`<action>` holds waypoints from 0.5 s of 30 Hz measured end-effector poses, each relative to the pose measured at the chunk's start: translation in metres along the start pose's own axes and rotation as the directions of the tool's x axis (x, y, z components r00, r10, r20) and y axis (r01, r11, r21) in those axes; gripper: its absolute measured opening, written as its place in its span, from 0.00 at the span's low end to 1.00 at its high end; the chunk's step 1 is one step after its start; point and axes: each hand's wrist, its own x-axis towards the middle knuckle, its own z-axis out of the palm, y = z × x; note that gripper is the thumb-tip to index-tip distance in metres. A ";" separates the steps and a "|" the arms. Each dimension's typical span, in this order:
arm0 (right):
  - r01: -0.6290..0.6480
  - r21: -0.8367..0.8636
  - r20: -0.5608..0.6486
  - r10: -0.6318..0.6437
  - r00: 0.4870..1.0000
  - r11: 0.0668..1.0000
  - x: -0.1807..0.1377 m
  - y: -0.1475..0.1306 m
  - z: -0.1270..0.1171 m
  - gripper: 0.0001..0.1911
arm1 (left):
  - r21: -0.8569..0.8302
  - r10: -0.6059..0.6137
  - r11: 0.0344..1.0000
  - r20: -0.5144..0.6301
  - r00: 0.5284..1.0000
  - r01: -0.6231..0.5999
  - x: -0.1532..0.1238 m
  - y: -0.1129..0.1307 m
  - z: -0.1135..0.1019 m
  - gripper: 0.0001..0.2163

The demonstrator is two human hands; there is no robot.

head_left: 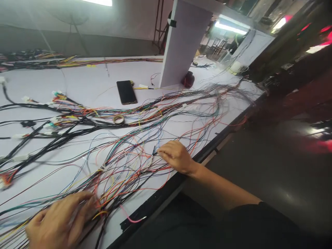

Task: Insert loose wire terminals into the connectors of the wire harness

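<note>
Long loose wires (124, 173) in red, black, green, yellow and blue run across the white table. At the lower left my left hand (59, 221) curls its fingers over the near wire bundle (111, 207), next to a pink wire (133, 220) with a bare-looking tip. My right hand (175, 155) is near the table's front edge, thumb and fingers pinched together at a short black wire (155, 152). Part of that wire is hidden by the fingertips. Pale ties (102, 168) gather some of the wires between my hands.
Black-wrapped harness branches with white connectors (55, 121) lie at the left. A roll of tape (118, 119) rests on the wires; a phone (126, 92) lies behind. An upright white panel (181, 41) stands on the table near a dark red jar (188, 79). Black edging (153, 204) lines the front.
</note>
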 end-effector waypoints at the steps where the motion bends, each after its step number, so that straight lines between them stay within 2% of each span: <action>1: -0.008 -0.002 -0.014 0.008 1.000 1.000 0.003 0.000 -0.003 0.08 | 0.005 0.005 1.000 0.003 1.000 -0.006 -0.002 0.002 -0.004 0.07; 4: 0.061 0.078 0.050 -0.065 0.997 0.995 0.015 -0.011 -0.007 0.06 | 0.024 -0.014 1.000 0.006 1.000 0.014 -0.008 0.007 -0.015 0.07; 6: 0.134 0.162 0.094 -0.151 0.984 0.978 0.024 -0.025 -0.005 0.06 | 0.051 -0.049 0.997 -0.031 0.998 0.051 -0.011 0.010 -0.018 0.08; 8: 0.230 0.225 0.120 -0.262 0.958 0.947 0.032 -0.043 0.001 0.07 | 0.079 -0.065 0.995 -0.036 0.997 0.068 -0.014 0.012 -0.018 0.09; 10: 0.328 0.247 0.157 -0.371 0.915 0.912 0.040 -0.060 0.010 0.07 | 0.094 -0.070 0.993 0.011 0.997 0.069 -0.014 0.013 -0.018 0.09; 12: 0.391 0.199 0.209 -0.429 0.879 0.898 0.048 -0.072 0.021 0.07 | 0.098 -0.092 0.992 0.068 0.993 0.085 -0.013 0.015 -0.017 0.10; 15: 0.432 0.057 0.308 -0.427 0.850 0.900 0.058 -0.082 0.039 0.09 | 0.054 -0.118 0.992 0.145 0.982 0.111 -0.011 0.019 -0.016 0.10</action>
